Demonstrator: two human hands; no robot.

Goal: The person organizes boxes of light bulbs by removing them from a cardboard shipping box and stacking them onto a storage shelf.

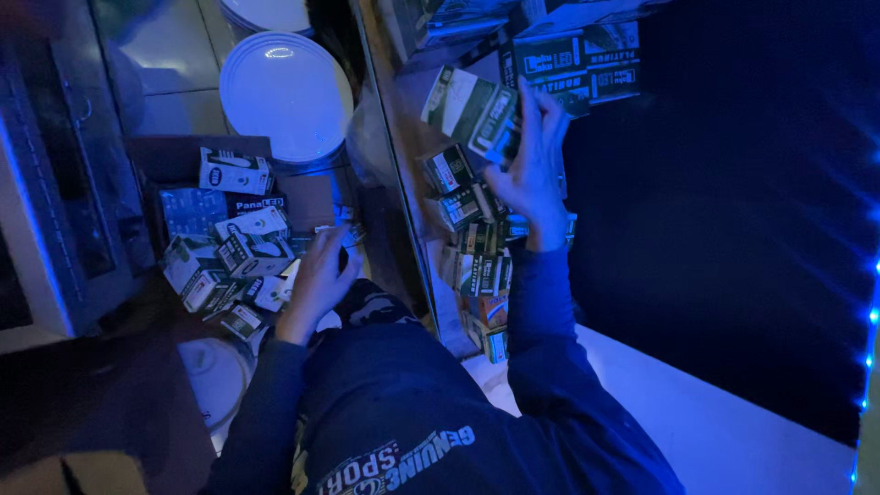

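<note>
Gripping a green-and-white carton (469,110), right hand (532,170), left hand (321,270) over white boxes (240,252)

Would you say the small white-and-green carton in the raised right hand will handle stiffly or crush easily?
The carton looks like thin card, so probably light and crushable. Its flat faces suggest no rolling. The right hand pinches one edge, so it may tilt.

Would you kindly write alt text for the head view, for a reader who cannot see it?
Seen from above in dim blue light, a person's right hand lifts a small green-and-white carton from stacked cartons on a shelf, while the left hand reaches into a cardboard box of similar cartons. A round white lid lies beyond.
</note>
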